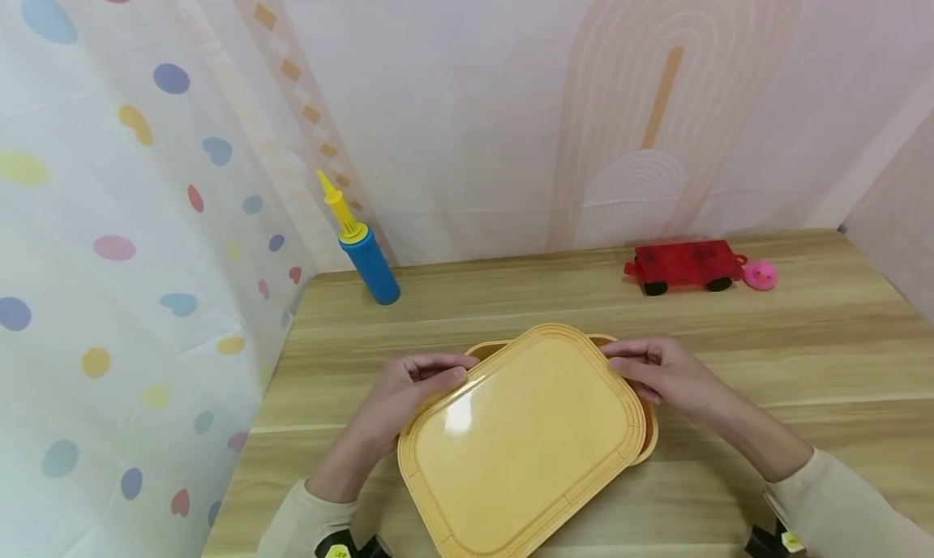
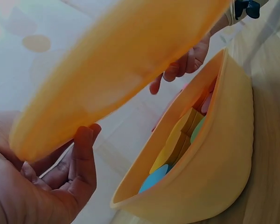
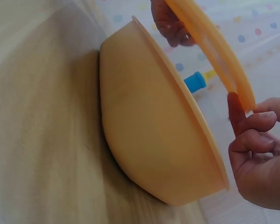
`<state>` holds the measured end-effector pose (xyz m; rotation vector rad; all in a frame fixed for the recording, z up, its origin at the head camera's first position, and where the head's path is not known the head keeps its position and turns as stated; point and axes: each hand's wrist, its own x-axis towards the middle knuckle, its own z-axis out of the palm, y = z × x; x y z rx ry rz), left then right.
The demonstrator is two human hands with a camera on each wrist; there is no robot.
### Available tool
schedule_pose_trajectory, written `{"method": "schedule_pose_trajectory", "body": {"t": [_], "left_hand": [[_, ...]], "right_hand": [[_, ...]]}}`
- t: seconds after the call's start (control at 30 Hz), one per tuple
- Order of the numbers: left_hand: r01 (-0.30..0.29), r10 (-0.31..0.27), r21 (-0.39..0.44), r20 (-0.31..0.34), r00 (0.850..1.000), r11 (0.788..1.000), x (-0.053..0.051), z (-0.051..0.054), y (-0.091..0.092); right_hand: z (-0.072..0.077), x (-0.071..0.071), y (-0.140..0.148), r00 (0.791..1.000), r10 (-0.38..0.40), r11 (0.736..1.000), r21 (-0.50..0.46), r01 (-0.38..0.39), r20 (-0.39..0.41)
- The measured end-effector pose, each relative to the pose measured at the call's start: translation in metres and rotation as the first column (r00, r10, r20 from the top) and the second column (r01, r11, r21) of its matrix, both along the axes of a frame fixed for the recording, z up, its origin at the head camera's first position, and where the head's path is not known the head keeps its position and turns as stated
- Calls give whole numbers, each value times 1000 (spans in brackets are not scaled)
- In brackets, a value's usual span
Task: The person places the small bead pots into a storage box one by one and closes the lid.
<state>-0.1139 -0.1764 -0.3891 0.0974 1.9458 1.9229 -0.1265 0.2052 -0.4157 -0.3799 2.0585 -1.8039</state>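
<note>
A yellow-orange lid (image 1: pixel 529 440) is held in the air, tilted, above a box of the same colour (image 2: pixel 224 154). My left hand (image 1: pixel 397 400) pinches the lid's left edge between thumb and fingers. On the opposite edge my right hand (image 1: pixel 667 375) pinches it the same way, its fingertips under the rim in the right wrist view. Lid and box stand apart, with a gap between them. Inside the box, the left wrist view shows a yellow piece (image 2: pixel 175 142), a blue piece (image 2: pixel 154 178) and a green one (image 2: pixel 197 130). The lid hides most of the box in the head view.
A blue hand pump with a yellow nozzle (image 1: pixel 370 262) stands at the table's back left. Toward the back right sit a red toy cart with black wheels (image 1: pixel 686 264) and a small pink round toy (image 1: pixel 761 275). Behind the wooden table (image 1: pixel 803 355) hangs a patterned curtain (image 1: pixel 467 120).
</note>
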Motion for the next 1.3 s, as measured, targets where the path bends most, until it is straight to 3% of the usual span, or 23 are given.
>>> {"method": "schedule_pose_trajectory", "body": {"t": [0.23, 0.4, 0.6, 0.77, 1.07, 1.3], "left_hand": [[54, -61, 67, 95, 994, 996, 0, -4, -4], [-19, 12, 84, 84, 996, 996, 1, -5, -12], [-54, 48, 91, 69, 997, 994, 4, -7, -19], [-91, 90, 54, 27, 996, 994, 7, -5, -18], [-104, 103, -56, -27, 994, 993, 12, 1, -11], [-134, 130, -50, -84, 988, 990, 19, 6, -7]], "right_hand": [[-4, 7, 3, 985, -167, 985, -35, 169, 39], [-5, 10, 8, 958, -285, 957, -44, 286, 35], [-8, 15, 15, 915, -399, 896, -186, 404, 64], [-10, 17, 16, 898, -434, 867, -237, 438, 72], [-12, 18, 17, 892, -445, 864, -223, 451, 80], [-6, 22, 20, 890, -454, 852, -268, 450, 50]]}}
